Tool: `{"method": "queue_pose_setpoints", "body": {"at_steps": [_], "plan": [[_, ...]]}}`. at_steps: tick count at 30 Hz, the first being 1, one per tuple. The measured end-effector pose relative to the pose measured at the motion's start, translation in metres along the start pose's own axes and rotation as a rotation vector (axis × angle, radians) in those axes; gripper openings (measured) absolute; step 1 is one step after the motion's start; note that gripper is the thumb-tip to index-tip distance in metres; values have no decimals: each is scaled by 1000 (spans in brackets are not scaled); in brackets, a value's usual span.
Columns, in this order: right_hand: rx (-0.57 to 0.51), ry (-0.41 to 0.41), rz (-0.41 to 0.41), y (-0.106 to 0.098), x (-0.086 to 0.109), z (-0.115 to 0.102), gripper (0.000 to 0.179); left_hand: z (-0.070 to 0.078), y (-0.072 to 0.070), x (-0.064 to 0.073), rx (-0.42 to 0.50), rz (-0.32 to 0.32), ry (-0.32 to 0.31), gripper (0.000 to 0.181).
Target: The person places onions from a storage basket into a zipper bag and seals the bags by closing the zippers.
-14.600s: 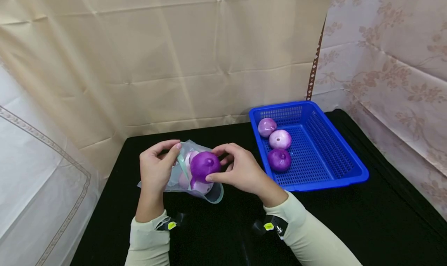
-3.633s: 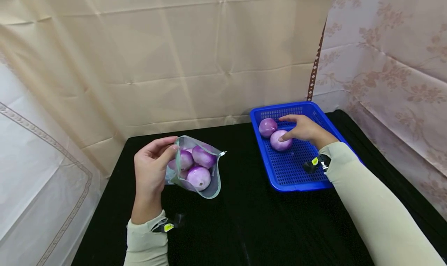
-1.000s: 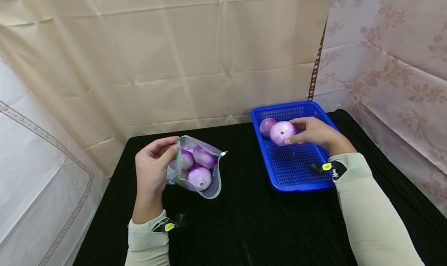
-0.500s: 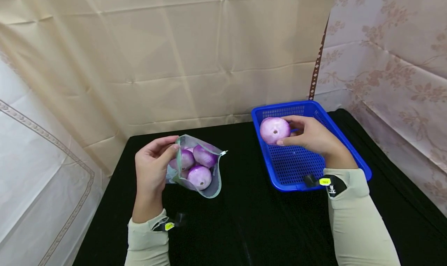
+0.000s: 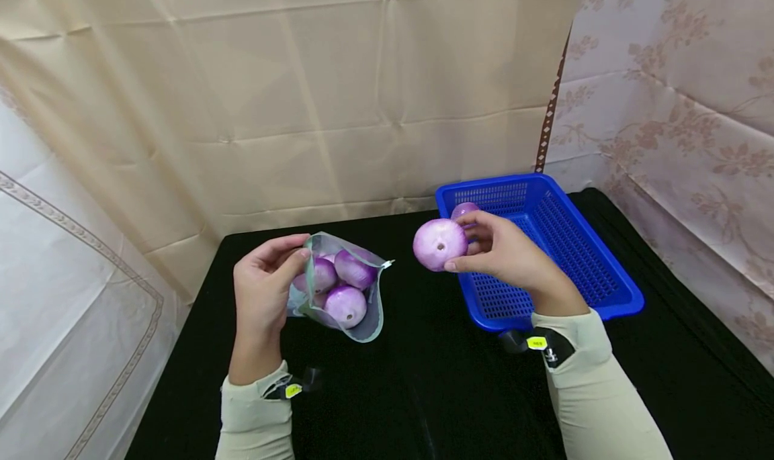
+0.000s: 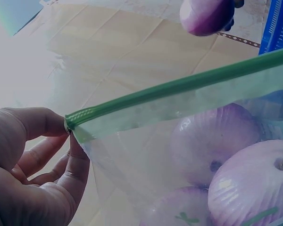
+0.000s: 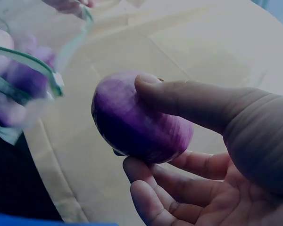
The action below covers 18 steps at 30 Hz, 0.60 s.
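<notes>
My left hand [image 5: 264, 292] pinches the top corner of a clear zip bag [image 5: 373, 315] by its green zip strip, as the left wrist view shows. The bag's mouth gapes toward the right, and several purple onions [image 5: 346, 306] lie inside it. Between thumb and fingers my right hand [image 5: 504, 255] grips another onion [image 5: 440, 244], held in the air just left of the blue basket's near-left side. In the right wrist view the thumb [image 7: 179, 96] presses on top of this onion [image 7: 137, 117]. One more onion [image 5: 464, 210] sits in the basket, partly hidden behind the right hand.
A blue plastic basket [image 5: 580, 258] with slotted walls stands at the right on the black-covered table [image 5: 387, 399]. A beige curtain [image 5: 290, 97] hangs behind the table, with a flower-patterned cloth [image 5: 683, 111] on the right and a white one [image 5: 72, 326] on the left.
My right hand has picked up an onion from the basket and carried it left, past the basket's rim. Earlier, more onions lay in the basket. The left hand stays at the bag.
</notes>
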State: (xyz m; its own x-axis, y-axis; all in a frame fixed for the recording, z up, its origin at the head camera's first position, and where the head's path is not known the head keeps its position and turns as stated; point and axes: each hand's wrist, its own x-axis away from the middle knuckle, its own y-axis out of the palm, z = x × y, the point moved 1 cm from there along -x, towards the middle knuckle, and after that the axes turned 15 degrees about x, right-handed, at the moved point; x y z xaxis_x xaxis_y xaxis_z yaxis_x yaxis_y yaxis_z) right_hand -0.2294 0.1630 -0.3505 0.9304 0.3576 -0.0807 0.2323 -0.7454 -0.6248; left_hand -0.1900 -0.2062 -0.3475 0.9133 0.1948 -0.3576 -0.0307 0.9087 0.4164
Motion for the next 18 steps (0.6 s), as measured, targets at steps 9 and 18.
{"method": "queue_pose_setpoints", "body": {"at_steps": [9, 18], "plan": [[-68, -19, -7, 32, -1, -14, 67, 0, 1, 0, 2, -6, 2, 19], [-129, -80, 4, 64, 0, -40, 64, 0, 1, 0, 16, -9, 7, 20]]}}
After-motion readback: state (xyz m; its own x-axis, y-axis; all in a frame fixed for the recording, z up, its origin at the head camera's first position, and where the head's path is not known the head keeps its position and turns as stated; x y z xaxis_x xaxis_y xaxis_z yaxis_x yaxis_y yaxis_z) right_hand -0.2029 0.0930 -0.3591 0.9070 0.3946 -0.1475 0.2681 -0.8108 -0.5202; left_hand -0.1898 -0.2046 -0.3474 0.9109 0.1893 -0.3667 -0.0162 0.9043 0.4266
